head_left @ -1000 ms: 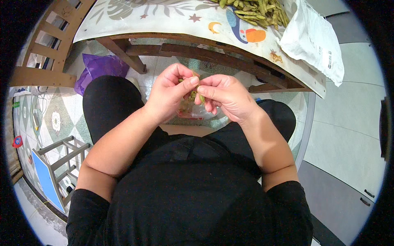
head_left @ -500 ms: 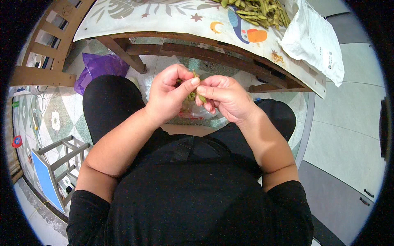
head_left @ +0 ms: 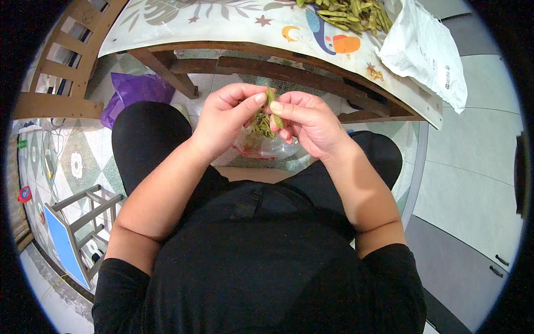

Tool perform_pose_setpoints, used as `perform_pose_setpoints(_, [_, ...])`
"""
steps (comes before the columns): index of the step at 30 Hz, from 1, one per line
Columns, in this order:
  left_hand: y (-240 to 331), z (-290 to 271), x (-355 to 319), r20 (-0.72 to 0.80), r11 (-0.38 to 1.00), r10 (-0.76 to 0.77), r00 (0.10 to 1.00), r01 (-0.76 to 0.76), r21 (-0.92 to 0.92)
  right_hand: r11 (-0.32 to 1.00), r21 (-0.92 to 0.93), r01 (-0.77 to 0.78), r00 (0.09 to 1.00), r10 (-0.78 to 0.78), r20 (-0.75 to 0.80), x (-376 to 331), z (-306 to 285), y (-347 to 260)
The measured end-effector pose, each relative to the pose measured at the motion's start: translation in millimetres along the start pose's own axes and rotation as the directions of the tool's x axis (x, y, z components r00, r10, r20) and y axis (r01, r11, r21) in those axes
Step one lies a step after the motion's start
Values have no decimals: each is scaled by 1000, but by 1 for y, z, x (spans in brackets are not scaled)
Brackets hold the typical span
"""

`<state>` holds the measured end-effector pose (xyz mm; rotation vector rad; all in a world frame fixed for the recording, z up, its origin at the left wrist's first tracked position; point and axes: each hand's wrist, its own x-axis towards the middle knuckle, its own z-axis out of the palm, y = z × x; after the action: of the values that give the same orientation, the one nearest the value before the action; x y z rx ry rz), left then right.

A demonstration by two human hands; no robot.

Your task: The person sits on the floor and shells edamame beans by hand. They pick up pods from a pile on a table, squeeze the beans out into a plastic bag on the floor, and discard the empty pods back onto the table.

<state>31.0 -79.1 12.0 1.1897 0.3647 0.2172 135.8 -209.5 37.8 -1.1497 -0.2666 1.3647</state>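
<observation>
A green bean pod (head_left: 273, 107) is pinched between my left hand (head_left: 229, 116) and my right hand (head_left: 307, 121), held over my lap just below the table edge. Both thumbs and forefingers press on the pod. Under the hands sits a clear plastic bag (head_left: 267, 146) holding pod scraps, between my knees. A heap of green pods (head_left: 347, 12) lies on the table at the top.
The wooden table (head_left: 311, 67) wears a patterned cloth, with a white plastic bag (head_left: 425, 50) at its right end. A purple bag (head_left: 133, 92) lies on the tiled floor at the left, near a wooden chair (head_left: 55, 72) and a small stool (head_left: 78, 228).
The hands have barely shifted; the fingers have worked along the pod, and more of it now sticks up between the thumbs.
</observation>
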Motion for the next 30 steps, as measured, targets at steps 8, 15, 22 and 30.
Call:
perform_pose_setpoints(8, [-4, -3, 5, 66, 923, 246, 967, -255, 290, 923, -377, 76, 989, -117, -86, -2, 2, 0])
perform_pose_setpoints(15, [-1, -4, 6, 141, 772, 397, 907, -413, 484, 818, -560, 131, 948, -270, -172, 0, 5, 7])
perform_pose_setpoints(22, [-4, 0, 5, 109, 758, 382, 918, -379, 530, 652, -734, 190, 901, -413, -133, 0, 4, 14])
perform_pose_setpoints(30, [-5, 4, -3, 46, 716, 362, 931, -310, 625, 452, -834, 316, 839, -544, 23, 2, 6, 18])
